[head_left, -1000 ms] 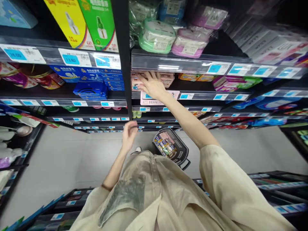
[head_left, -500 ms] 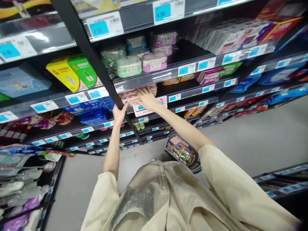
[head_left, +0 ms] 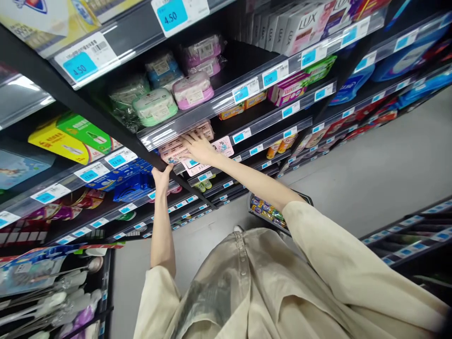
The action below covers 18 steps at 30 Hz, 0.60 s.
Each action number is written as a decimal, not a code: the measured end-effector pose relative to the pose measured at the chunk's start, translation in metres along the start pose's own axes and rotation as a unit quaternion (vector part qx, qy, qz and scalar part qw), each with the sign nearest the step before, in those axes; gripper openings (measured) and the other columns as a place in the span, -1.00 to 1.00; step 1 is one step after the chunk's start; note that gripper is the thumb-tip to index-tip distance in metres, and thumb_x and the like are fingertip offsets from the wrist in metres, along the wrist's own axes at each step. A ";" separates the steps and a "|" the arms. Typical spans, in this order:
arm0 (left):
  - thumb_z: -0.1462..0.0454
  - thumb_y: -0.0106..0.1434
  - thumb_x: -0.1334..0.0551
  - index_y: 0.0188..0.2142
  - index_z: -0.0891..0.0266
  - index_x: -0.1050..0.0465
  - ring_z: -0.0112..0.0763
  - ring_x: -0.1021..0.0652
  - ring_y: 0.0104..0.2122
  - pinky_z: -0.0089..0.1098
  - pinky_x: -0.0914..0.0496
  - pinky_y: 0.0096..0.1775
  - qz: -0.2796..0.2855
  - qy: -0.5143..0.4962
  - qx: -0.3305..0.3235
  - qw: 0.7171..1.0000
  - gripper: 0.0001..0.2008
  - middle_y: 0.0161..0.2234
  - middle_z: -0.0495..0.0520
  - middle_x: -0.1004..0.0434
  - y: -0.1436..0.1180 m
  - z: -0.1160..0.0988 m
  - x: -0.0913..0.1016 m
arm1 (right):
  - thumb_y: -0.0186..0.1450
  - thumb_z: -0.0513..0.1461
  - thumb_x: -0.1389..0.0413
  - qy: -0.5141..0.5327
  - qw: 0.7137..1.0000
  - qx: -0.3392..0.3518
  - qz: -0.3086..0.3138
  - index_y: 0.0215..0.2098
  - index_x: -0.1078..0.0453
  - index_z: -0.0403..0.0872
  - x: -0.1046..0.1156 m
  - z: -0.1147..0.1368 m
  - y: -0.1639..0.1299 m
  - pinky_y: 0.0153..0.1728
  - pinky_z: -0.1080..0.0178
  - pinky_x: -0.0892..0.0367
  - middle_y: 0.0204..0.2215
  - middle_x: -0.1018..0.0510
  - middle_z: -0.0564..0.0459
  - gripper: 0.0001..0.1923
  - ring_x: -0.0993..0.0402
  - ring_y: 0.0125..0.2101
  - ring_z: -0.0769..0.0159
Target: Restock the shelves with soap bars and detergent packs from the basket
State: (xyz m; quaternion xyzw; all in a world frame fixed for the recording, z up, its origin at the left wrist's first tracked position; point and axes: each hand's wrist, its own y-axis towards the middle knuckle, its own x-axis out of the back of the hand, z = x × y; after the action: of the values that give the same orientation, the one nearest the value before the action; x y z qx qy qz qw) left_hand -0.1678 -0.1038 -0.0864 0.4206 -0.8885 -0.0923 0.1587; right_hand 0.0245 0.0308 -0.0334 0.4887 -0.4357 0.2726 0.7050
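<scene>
My right hand (head_left: 199,149) lies over several pink packages (head_left: 173,147) with dark print, its fingers spread across their tops. The packages stand on a shelf, just above a pink price card (head_left: 225,147) that the hand partly covers. At the left end of the packages, my left hand (head_left: 161,178) rests against the black shelf post (head_left: 106,117), thumb near the pink packs. Most of its fingers are hidden, so I cannot see what it grips.
Above are green and pink lidded soap boxes (head_left: 192,89) and white LUX boxes (head_left: 300,28). A dark basket (head_left: 305,197) with colourful packs stands on the floor to the right. At lower left hang wrapped utensils (head_left: 52,301).
The view has shifted, so the shelves and hands appear further left and the basket is more hidden by my right arm. Both hands stay at the pink packages.
</scene>
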 end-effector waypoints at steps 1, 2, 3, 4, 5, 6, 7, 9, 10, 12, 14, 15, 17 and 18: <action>0.04 -0.07 -0.49 -0.33 0.27 -0.40 -0.32 -0.54 -0.34 -0.33 -0.49 -0.23 -0.004 0.003 0.000 1.000 -0.54 -0.36 0.03 -0.49 0.001 0.002 -0.001 | 0.54 -0.01 -0.09 0.003 1.000 -0.001 -0.003 0.47 -0.16 -0.28 0.001 0.000 -0.001 0.47 -0.30 0.10 0.43 -0.27 -0.35 -0.29 -0.11 0.43 -0.22; 0.04 -0.07 -0.48 -0.32 0.26 -0.40 -0.32 -0.54 -0.34 -0.33 -0.49 -0.23 -0.010 0.005 -0.002 1.000 -0.54 -0.36 0.02 -0.49 0.001 0.004 -0.002 | 0.54 -0.02 -0.09 0.009 1.000 0.000 -0.007 0.47 -0.16 -0.27 0.001 0.000 -0.003 0.47 -0.30 0.10 0.43 -0.27 -0.34 -0.30 -0.10 0.44 -0.21; 0.04 -0.07 -0.48 -0.31 0.26 -0.39 -0.32 -0.55 -0.33 -0.32 -0.49 -0.21 -0.016 0.009 -0.004 1.000 -0.53 -0.35 0.02 -0.48 0.001 0.006 -0.003 | 0.54 -0.02 -0.10 0.019 1.000 0.003 -0.011 0.48 -0.15 -0.24 0.002 0.000 -0.006 0.47 -0.30 0.09 0.43 -0.26 -0.33 -0.31 -0.08 0.45 -0.19; 0.04 -0.07 -0.47 -0.29 0.26 -0.38 -0.31 -0.55 -0.32 -0.31 -0.50 -0.19 -0.024 0.013 -0.007 1.000 -0.52 -0.33 0.02 -0.48 0.001 0.009 -0.004 | 0.54 -0.02 -0.10 0.032 0.999 0.005 -0.017 0.48 -0.14 -0.21 0.003 -0.002 -0.011 0.48 -0.28 0.09 0.44 -0.25 -0.30 -0.31 -0.05 0.47 -0.17; 0.03 -0.06 -0.47 -0.28 0.26 -0.38 -0.30 -0.56 -0.30 -0.30 -0.51 -0.16 -0.031 0.017 -0.011 0.999 -0.52 -0.32 0.02 -0.47 0.001 0.011 -0.005 | 0.54 -0.01 -0.10 0.049 0.998 0.003 -0.026 0.49 -0.13 -0.19 0.003 -0.004 -0.016 0.48 -0.26 0.08 0.45 -0.24 -0.28 -0.31 -0.03 0.48 -0.15; 0.02 -0.06 -0.47 -0.27 0.25 -0.37 -0.28 -0.58 -0.28 -0.29 -0.52 -0.14 -0.038 0.022 -0.013 0.999 -0.51 -0.31 0.03 -0.47 0.000 0.014 -0.005 | 0.54 0.01 -0.09 0.069 0.997 -0.007 -0.040 0.49 -0.12 -0.17 0.004 -0.007 -0.022 0.49 -0.24 0.07 0.46 -0.22 -0.27 -0.30 -0.01 0.49 -0.13; 0.00 -0.05 -0.46 -0.26 0.25 -0.36 -0.26 -0.59 -0.25 -0.27 -0.53 -0.12 -0.045 0.026 -0.016 0.999 -0.49 -0.30 0.04 -0.47 -0.001 0.016 -0.006 | 0.54 0.04 -0.09 0.091 0.994 -0.030 -0.060 0.49 -0.12 -0.17 0.004 -0.011 -0.027 0.49 -0.23 0.06 0.46 -0.21 -0.28 -0.28 -0.01 0.49 -0.12; -0.03 -0.04 -0.45 -0.24 0.24 -0.35 -0.21 -0.61 -0.21 -0.23 -0.55 -0.08 -0.055 0.033 -0.019 0.998 -0.47 -0.27 0.06 -0.48 -0.002 0.019 -0.007 | 0.50 0.09 -0.13 0.134 0.981 -0.097 -0.101 0.50 -0.08 -0.20 0.005 -0.023 -0.033 0.49 -0.21 0.03 0.47 -0.17 -0.34 -0.19 0.00 0.49 -0.13; -0.04 -0.04 -0.45 -0.23 0.23 -0.34 -0.19 -0.62 -0.19 -0.22 -0.56 -0.06 -0.057 0.036 -0.020 0.998 -0.45 -0.27 0.07 -0.49 -0.002 0.019 -0.007 | 0.46 0.10 -0.20 0.151 0.973 -0.129 -0.114 0.50 -0.05 -0.23 0.004 -0.031 -0.034 0.50 -0.20 0.03 0.47 -0.14 -0.37 -0.12 0.01 0.49 -0.15; -0.06 -0.03 -0.47 -0.22 0.22 -0.34 -0.15 -0.64 -0.13 -0.20 -0.57 0.00 -0.058 0.040 -0.027 0.997 -0.44 -0.24 0.09 -0.51 -0.001 0.018 -0.008 | 0.32 0.09 -0.36 0.176 0.962 -0.172 -0.118 0.51 0.00 -0.27 0.002 -0.048 -0.028 0.51 -0.19 0.04 0.47 -0.09 -0.42 0.07 0.03 0.49 -0.20; -0.05 0.00 -0.49 -0.17 0.23 -0.37 -0.12 -0.64 -0.02 -0.19 -0.54 0.09 -0.055 0.039 -0.044 0.997 -0.43 -0.18 0.14 -0.55 0.001 0.016 -0.009 | 0.20 0.07 -0.46 0.202 0.955 -0.194 -0.092 0.50 0.01 -0.28 -0.003 -0.066 -0.017 0.51 -0.20 0.02 0.46 -0.09 -0.45 0.18 -0.04 0.47 -0.26; -0.05 0.02 -0.50 -0.14 0.24 -0.39 -0.11 -0.64 0.03 -0.19 -0.53 0.14 -0.051 0.038 -0.051 0.997 -0.42 -0.14 0.16 -0.56 0.001 0.014 -0.009 | 0.18 0.06 -0.48 0.217 0.952 -0.201 -0.074 0.49 0.00 -0.29 -0.007 -0.073 -0.010 0.50 -0.21 -0.01 0.45 -0.12 -0.46 0.18 -0.10 0.44 -0.29; -0.06 0.04 -0.50 -0.11 0.25 -0.40 -0.09 -0.63 0.07 -0.18 -0.52 0.17 -0.045 0.039 -0.053 0.997 -0.41 -0.10 0.19 -0.58 0.002 0.013 -0.011 | 0.19 0.06 -0.47 0.239 0.948 -0.204 -0.043 0.46 -0.03 -0.31 -0.016 -0.083 0.001 0.47 -0.22 -0.06 0.42 -0.16 -0.49 0.15 -0.18 0.41 -0.32; -0.08 0.05 -0.49 -0.12 0.26 -0.40 -0.08 -0.64 0.05 -0.16 -0.52 0.16 -0.047 0.040 -0.049 0.997 -0.41 -0.11 0.20 -0.58 0.002 0.013 -0.013 | 0.21 0.07 -0.46 0.245 0.948 -0.200 -0.033 0.45 -0.02 -0.33 -0.021 -0.087 0.005 0.47 -0.23 -0.06 0.42 -0.16 -0.50 0.14 -0.17 0.41 -0.34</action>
State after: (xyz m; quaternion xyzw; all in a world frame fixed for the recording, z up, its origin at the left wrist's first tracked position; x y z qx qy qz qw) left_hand -0.1661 -0.0923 -0.1005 0.4572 -0.8551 -0.1259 0.2095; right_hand 0.0404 0.1142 -0.0618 0.2703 -0.2790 0.2674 0.8818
